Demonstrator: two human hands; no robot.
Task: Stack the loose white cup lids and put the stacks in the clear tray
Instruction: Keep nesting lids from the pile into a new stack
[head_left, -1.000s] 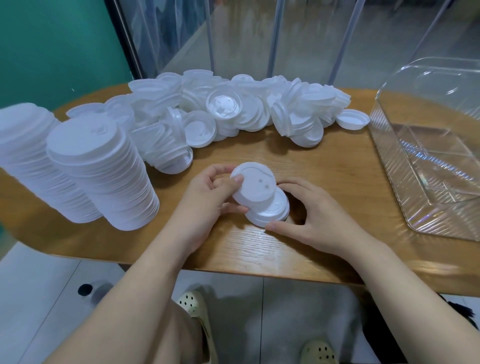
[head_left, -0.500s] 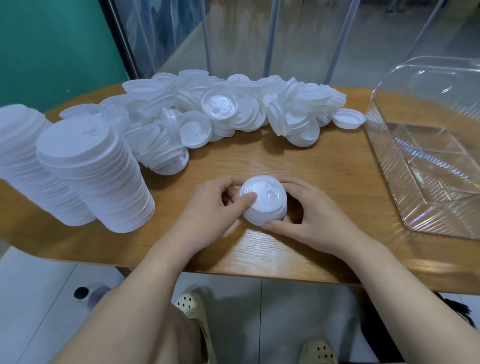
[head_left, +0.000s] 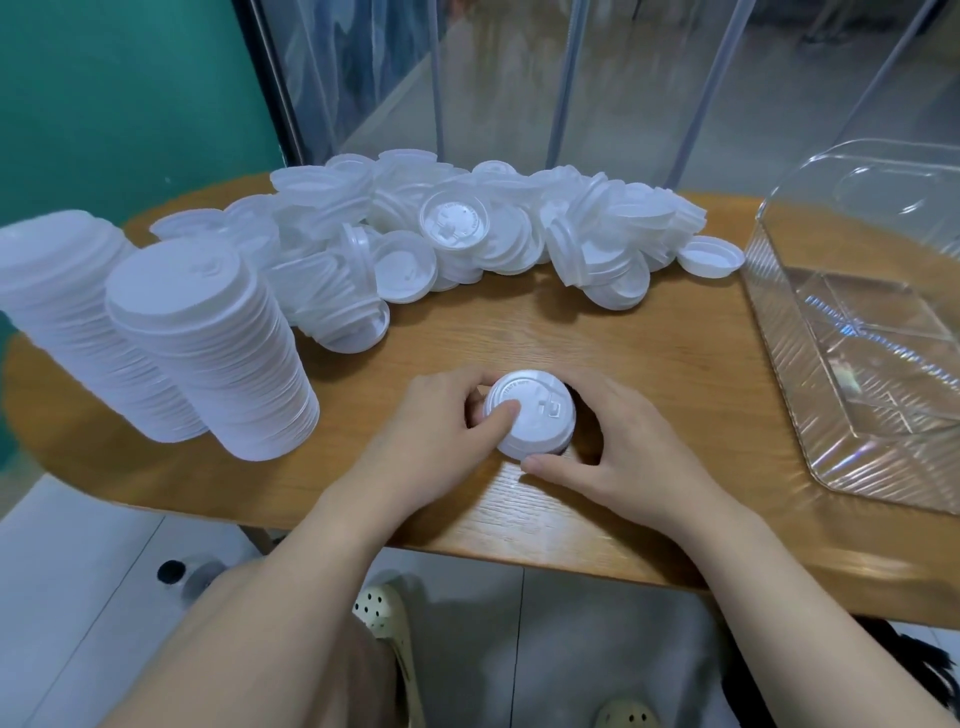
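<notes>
Between both hands (head_left: 618, 457), lids (head_left: 535, 415) upright.

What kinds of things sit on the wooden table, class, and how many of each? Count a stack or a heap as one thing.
Tall stacks of white lids: 2
Short lid stack between the hands: 1
Heap of loose white lids: 1
Clear tray: 1
Total: 5
</notes>
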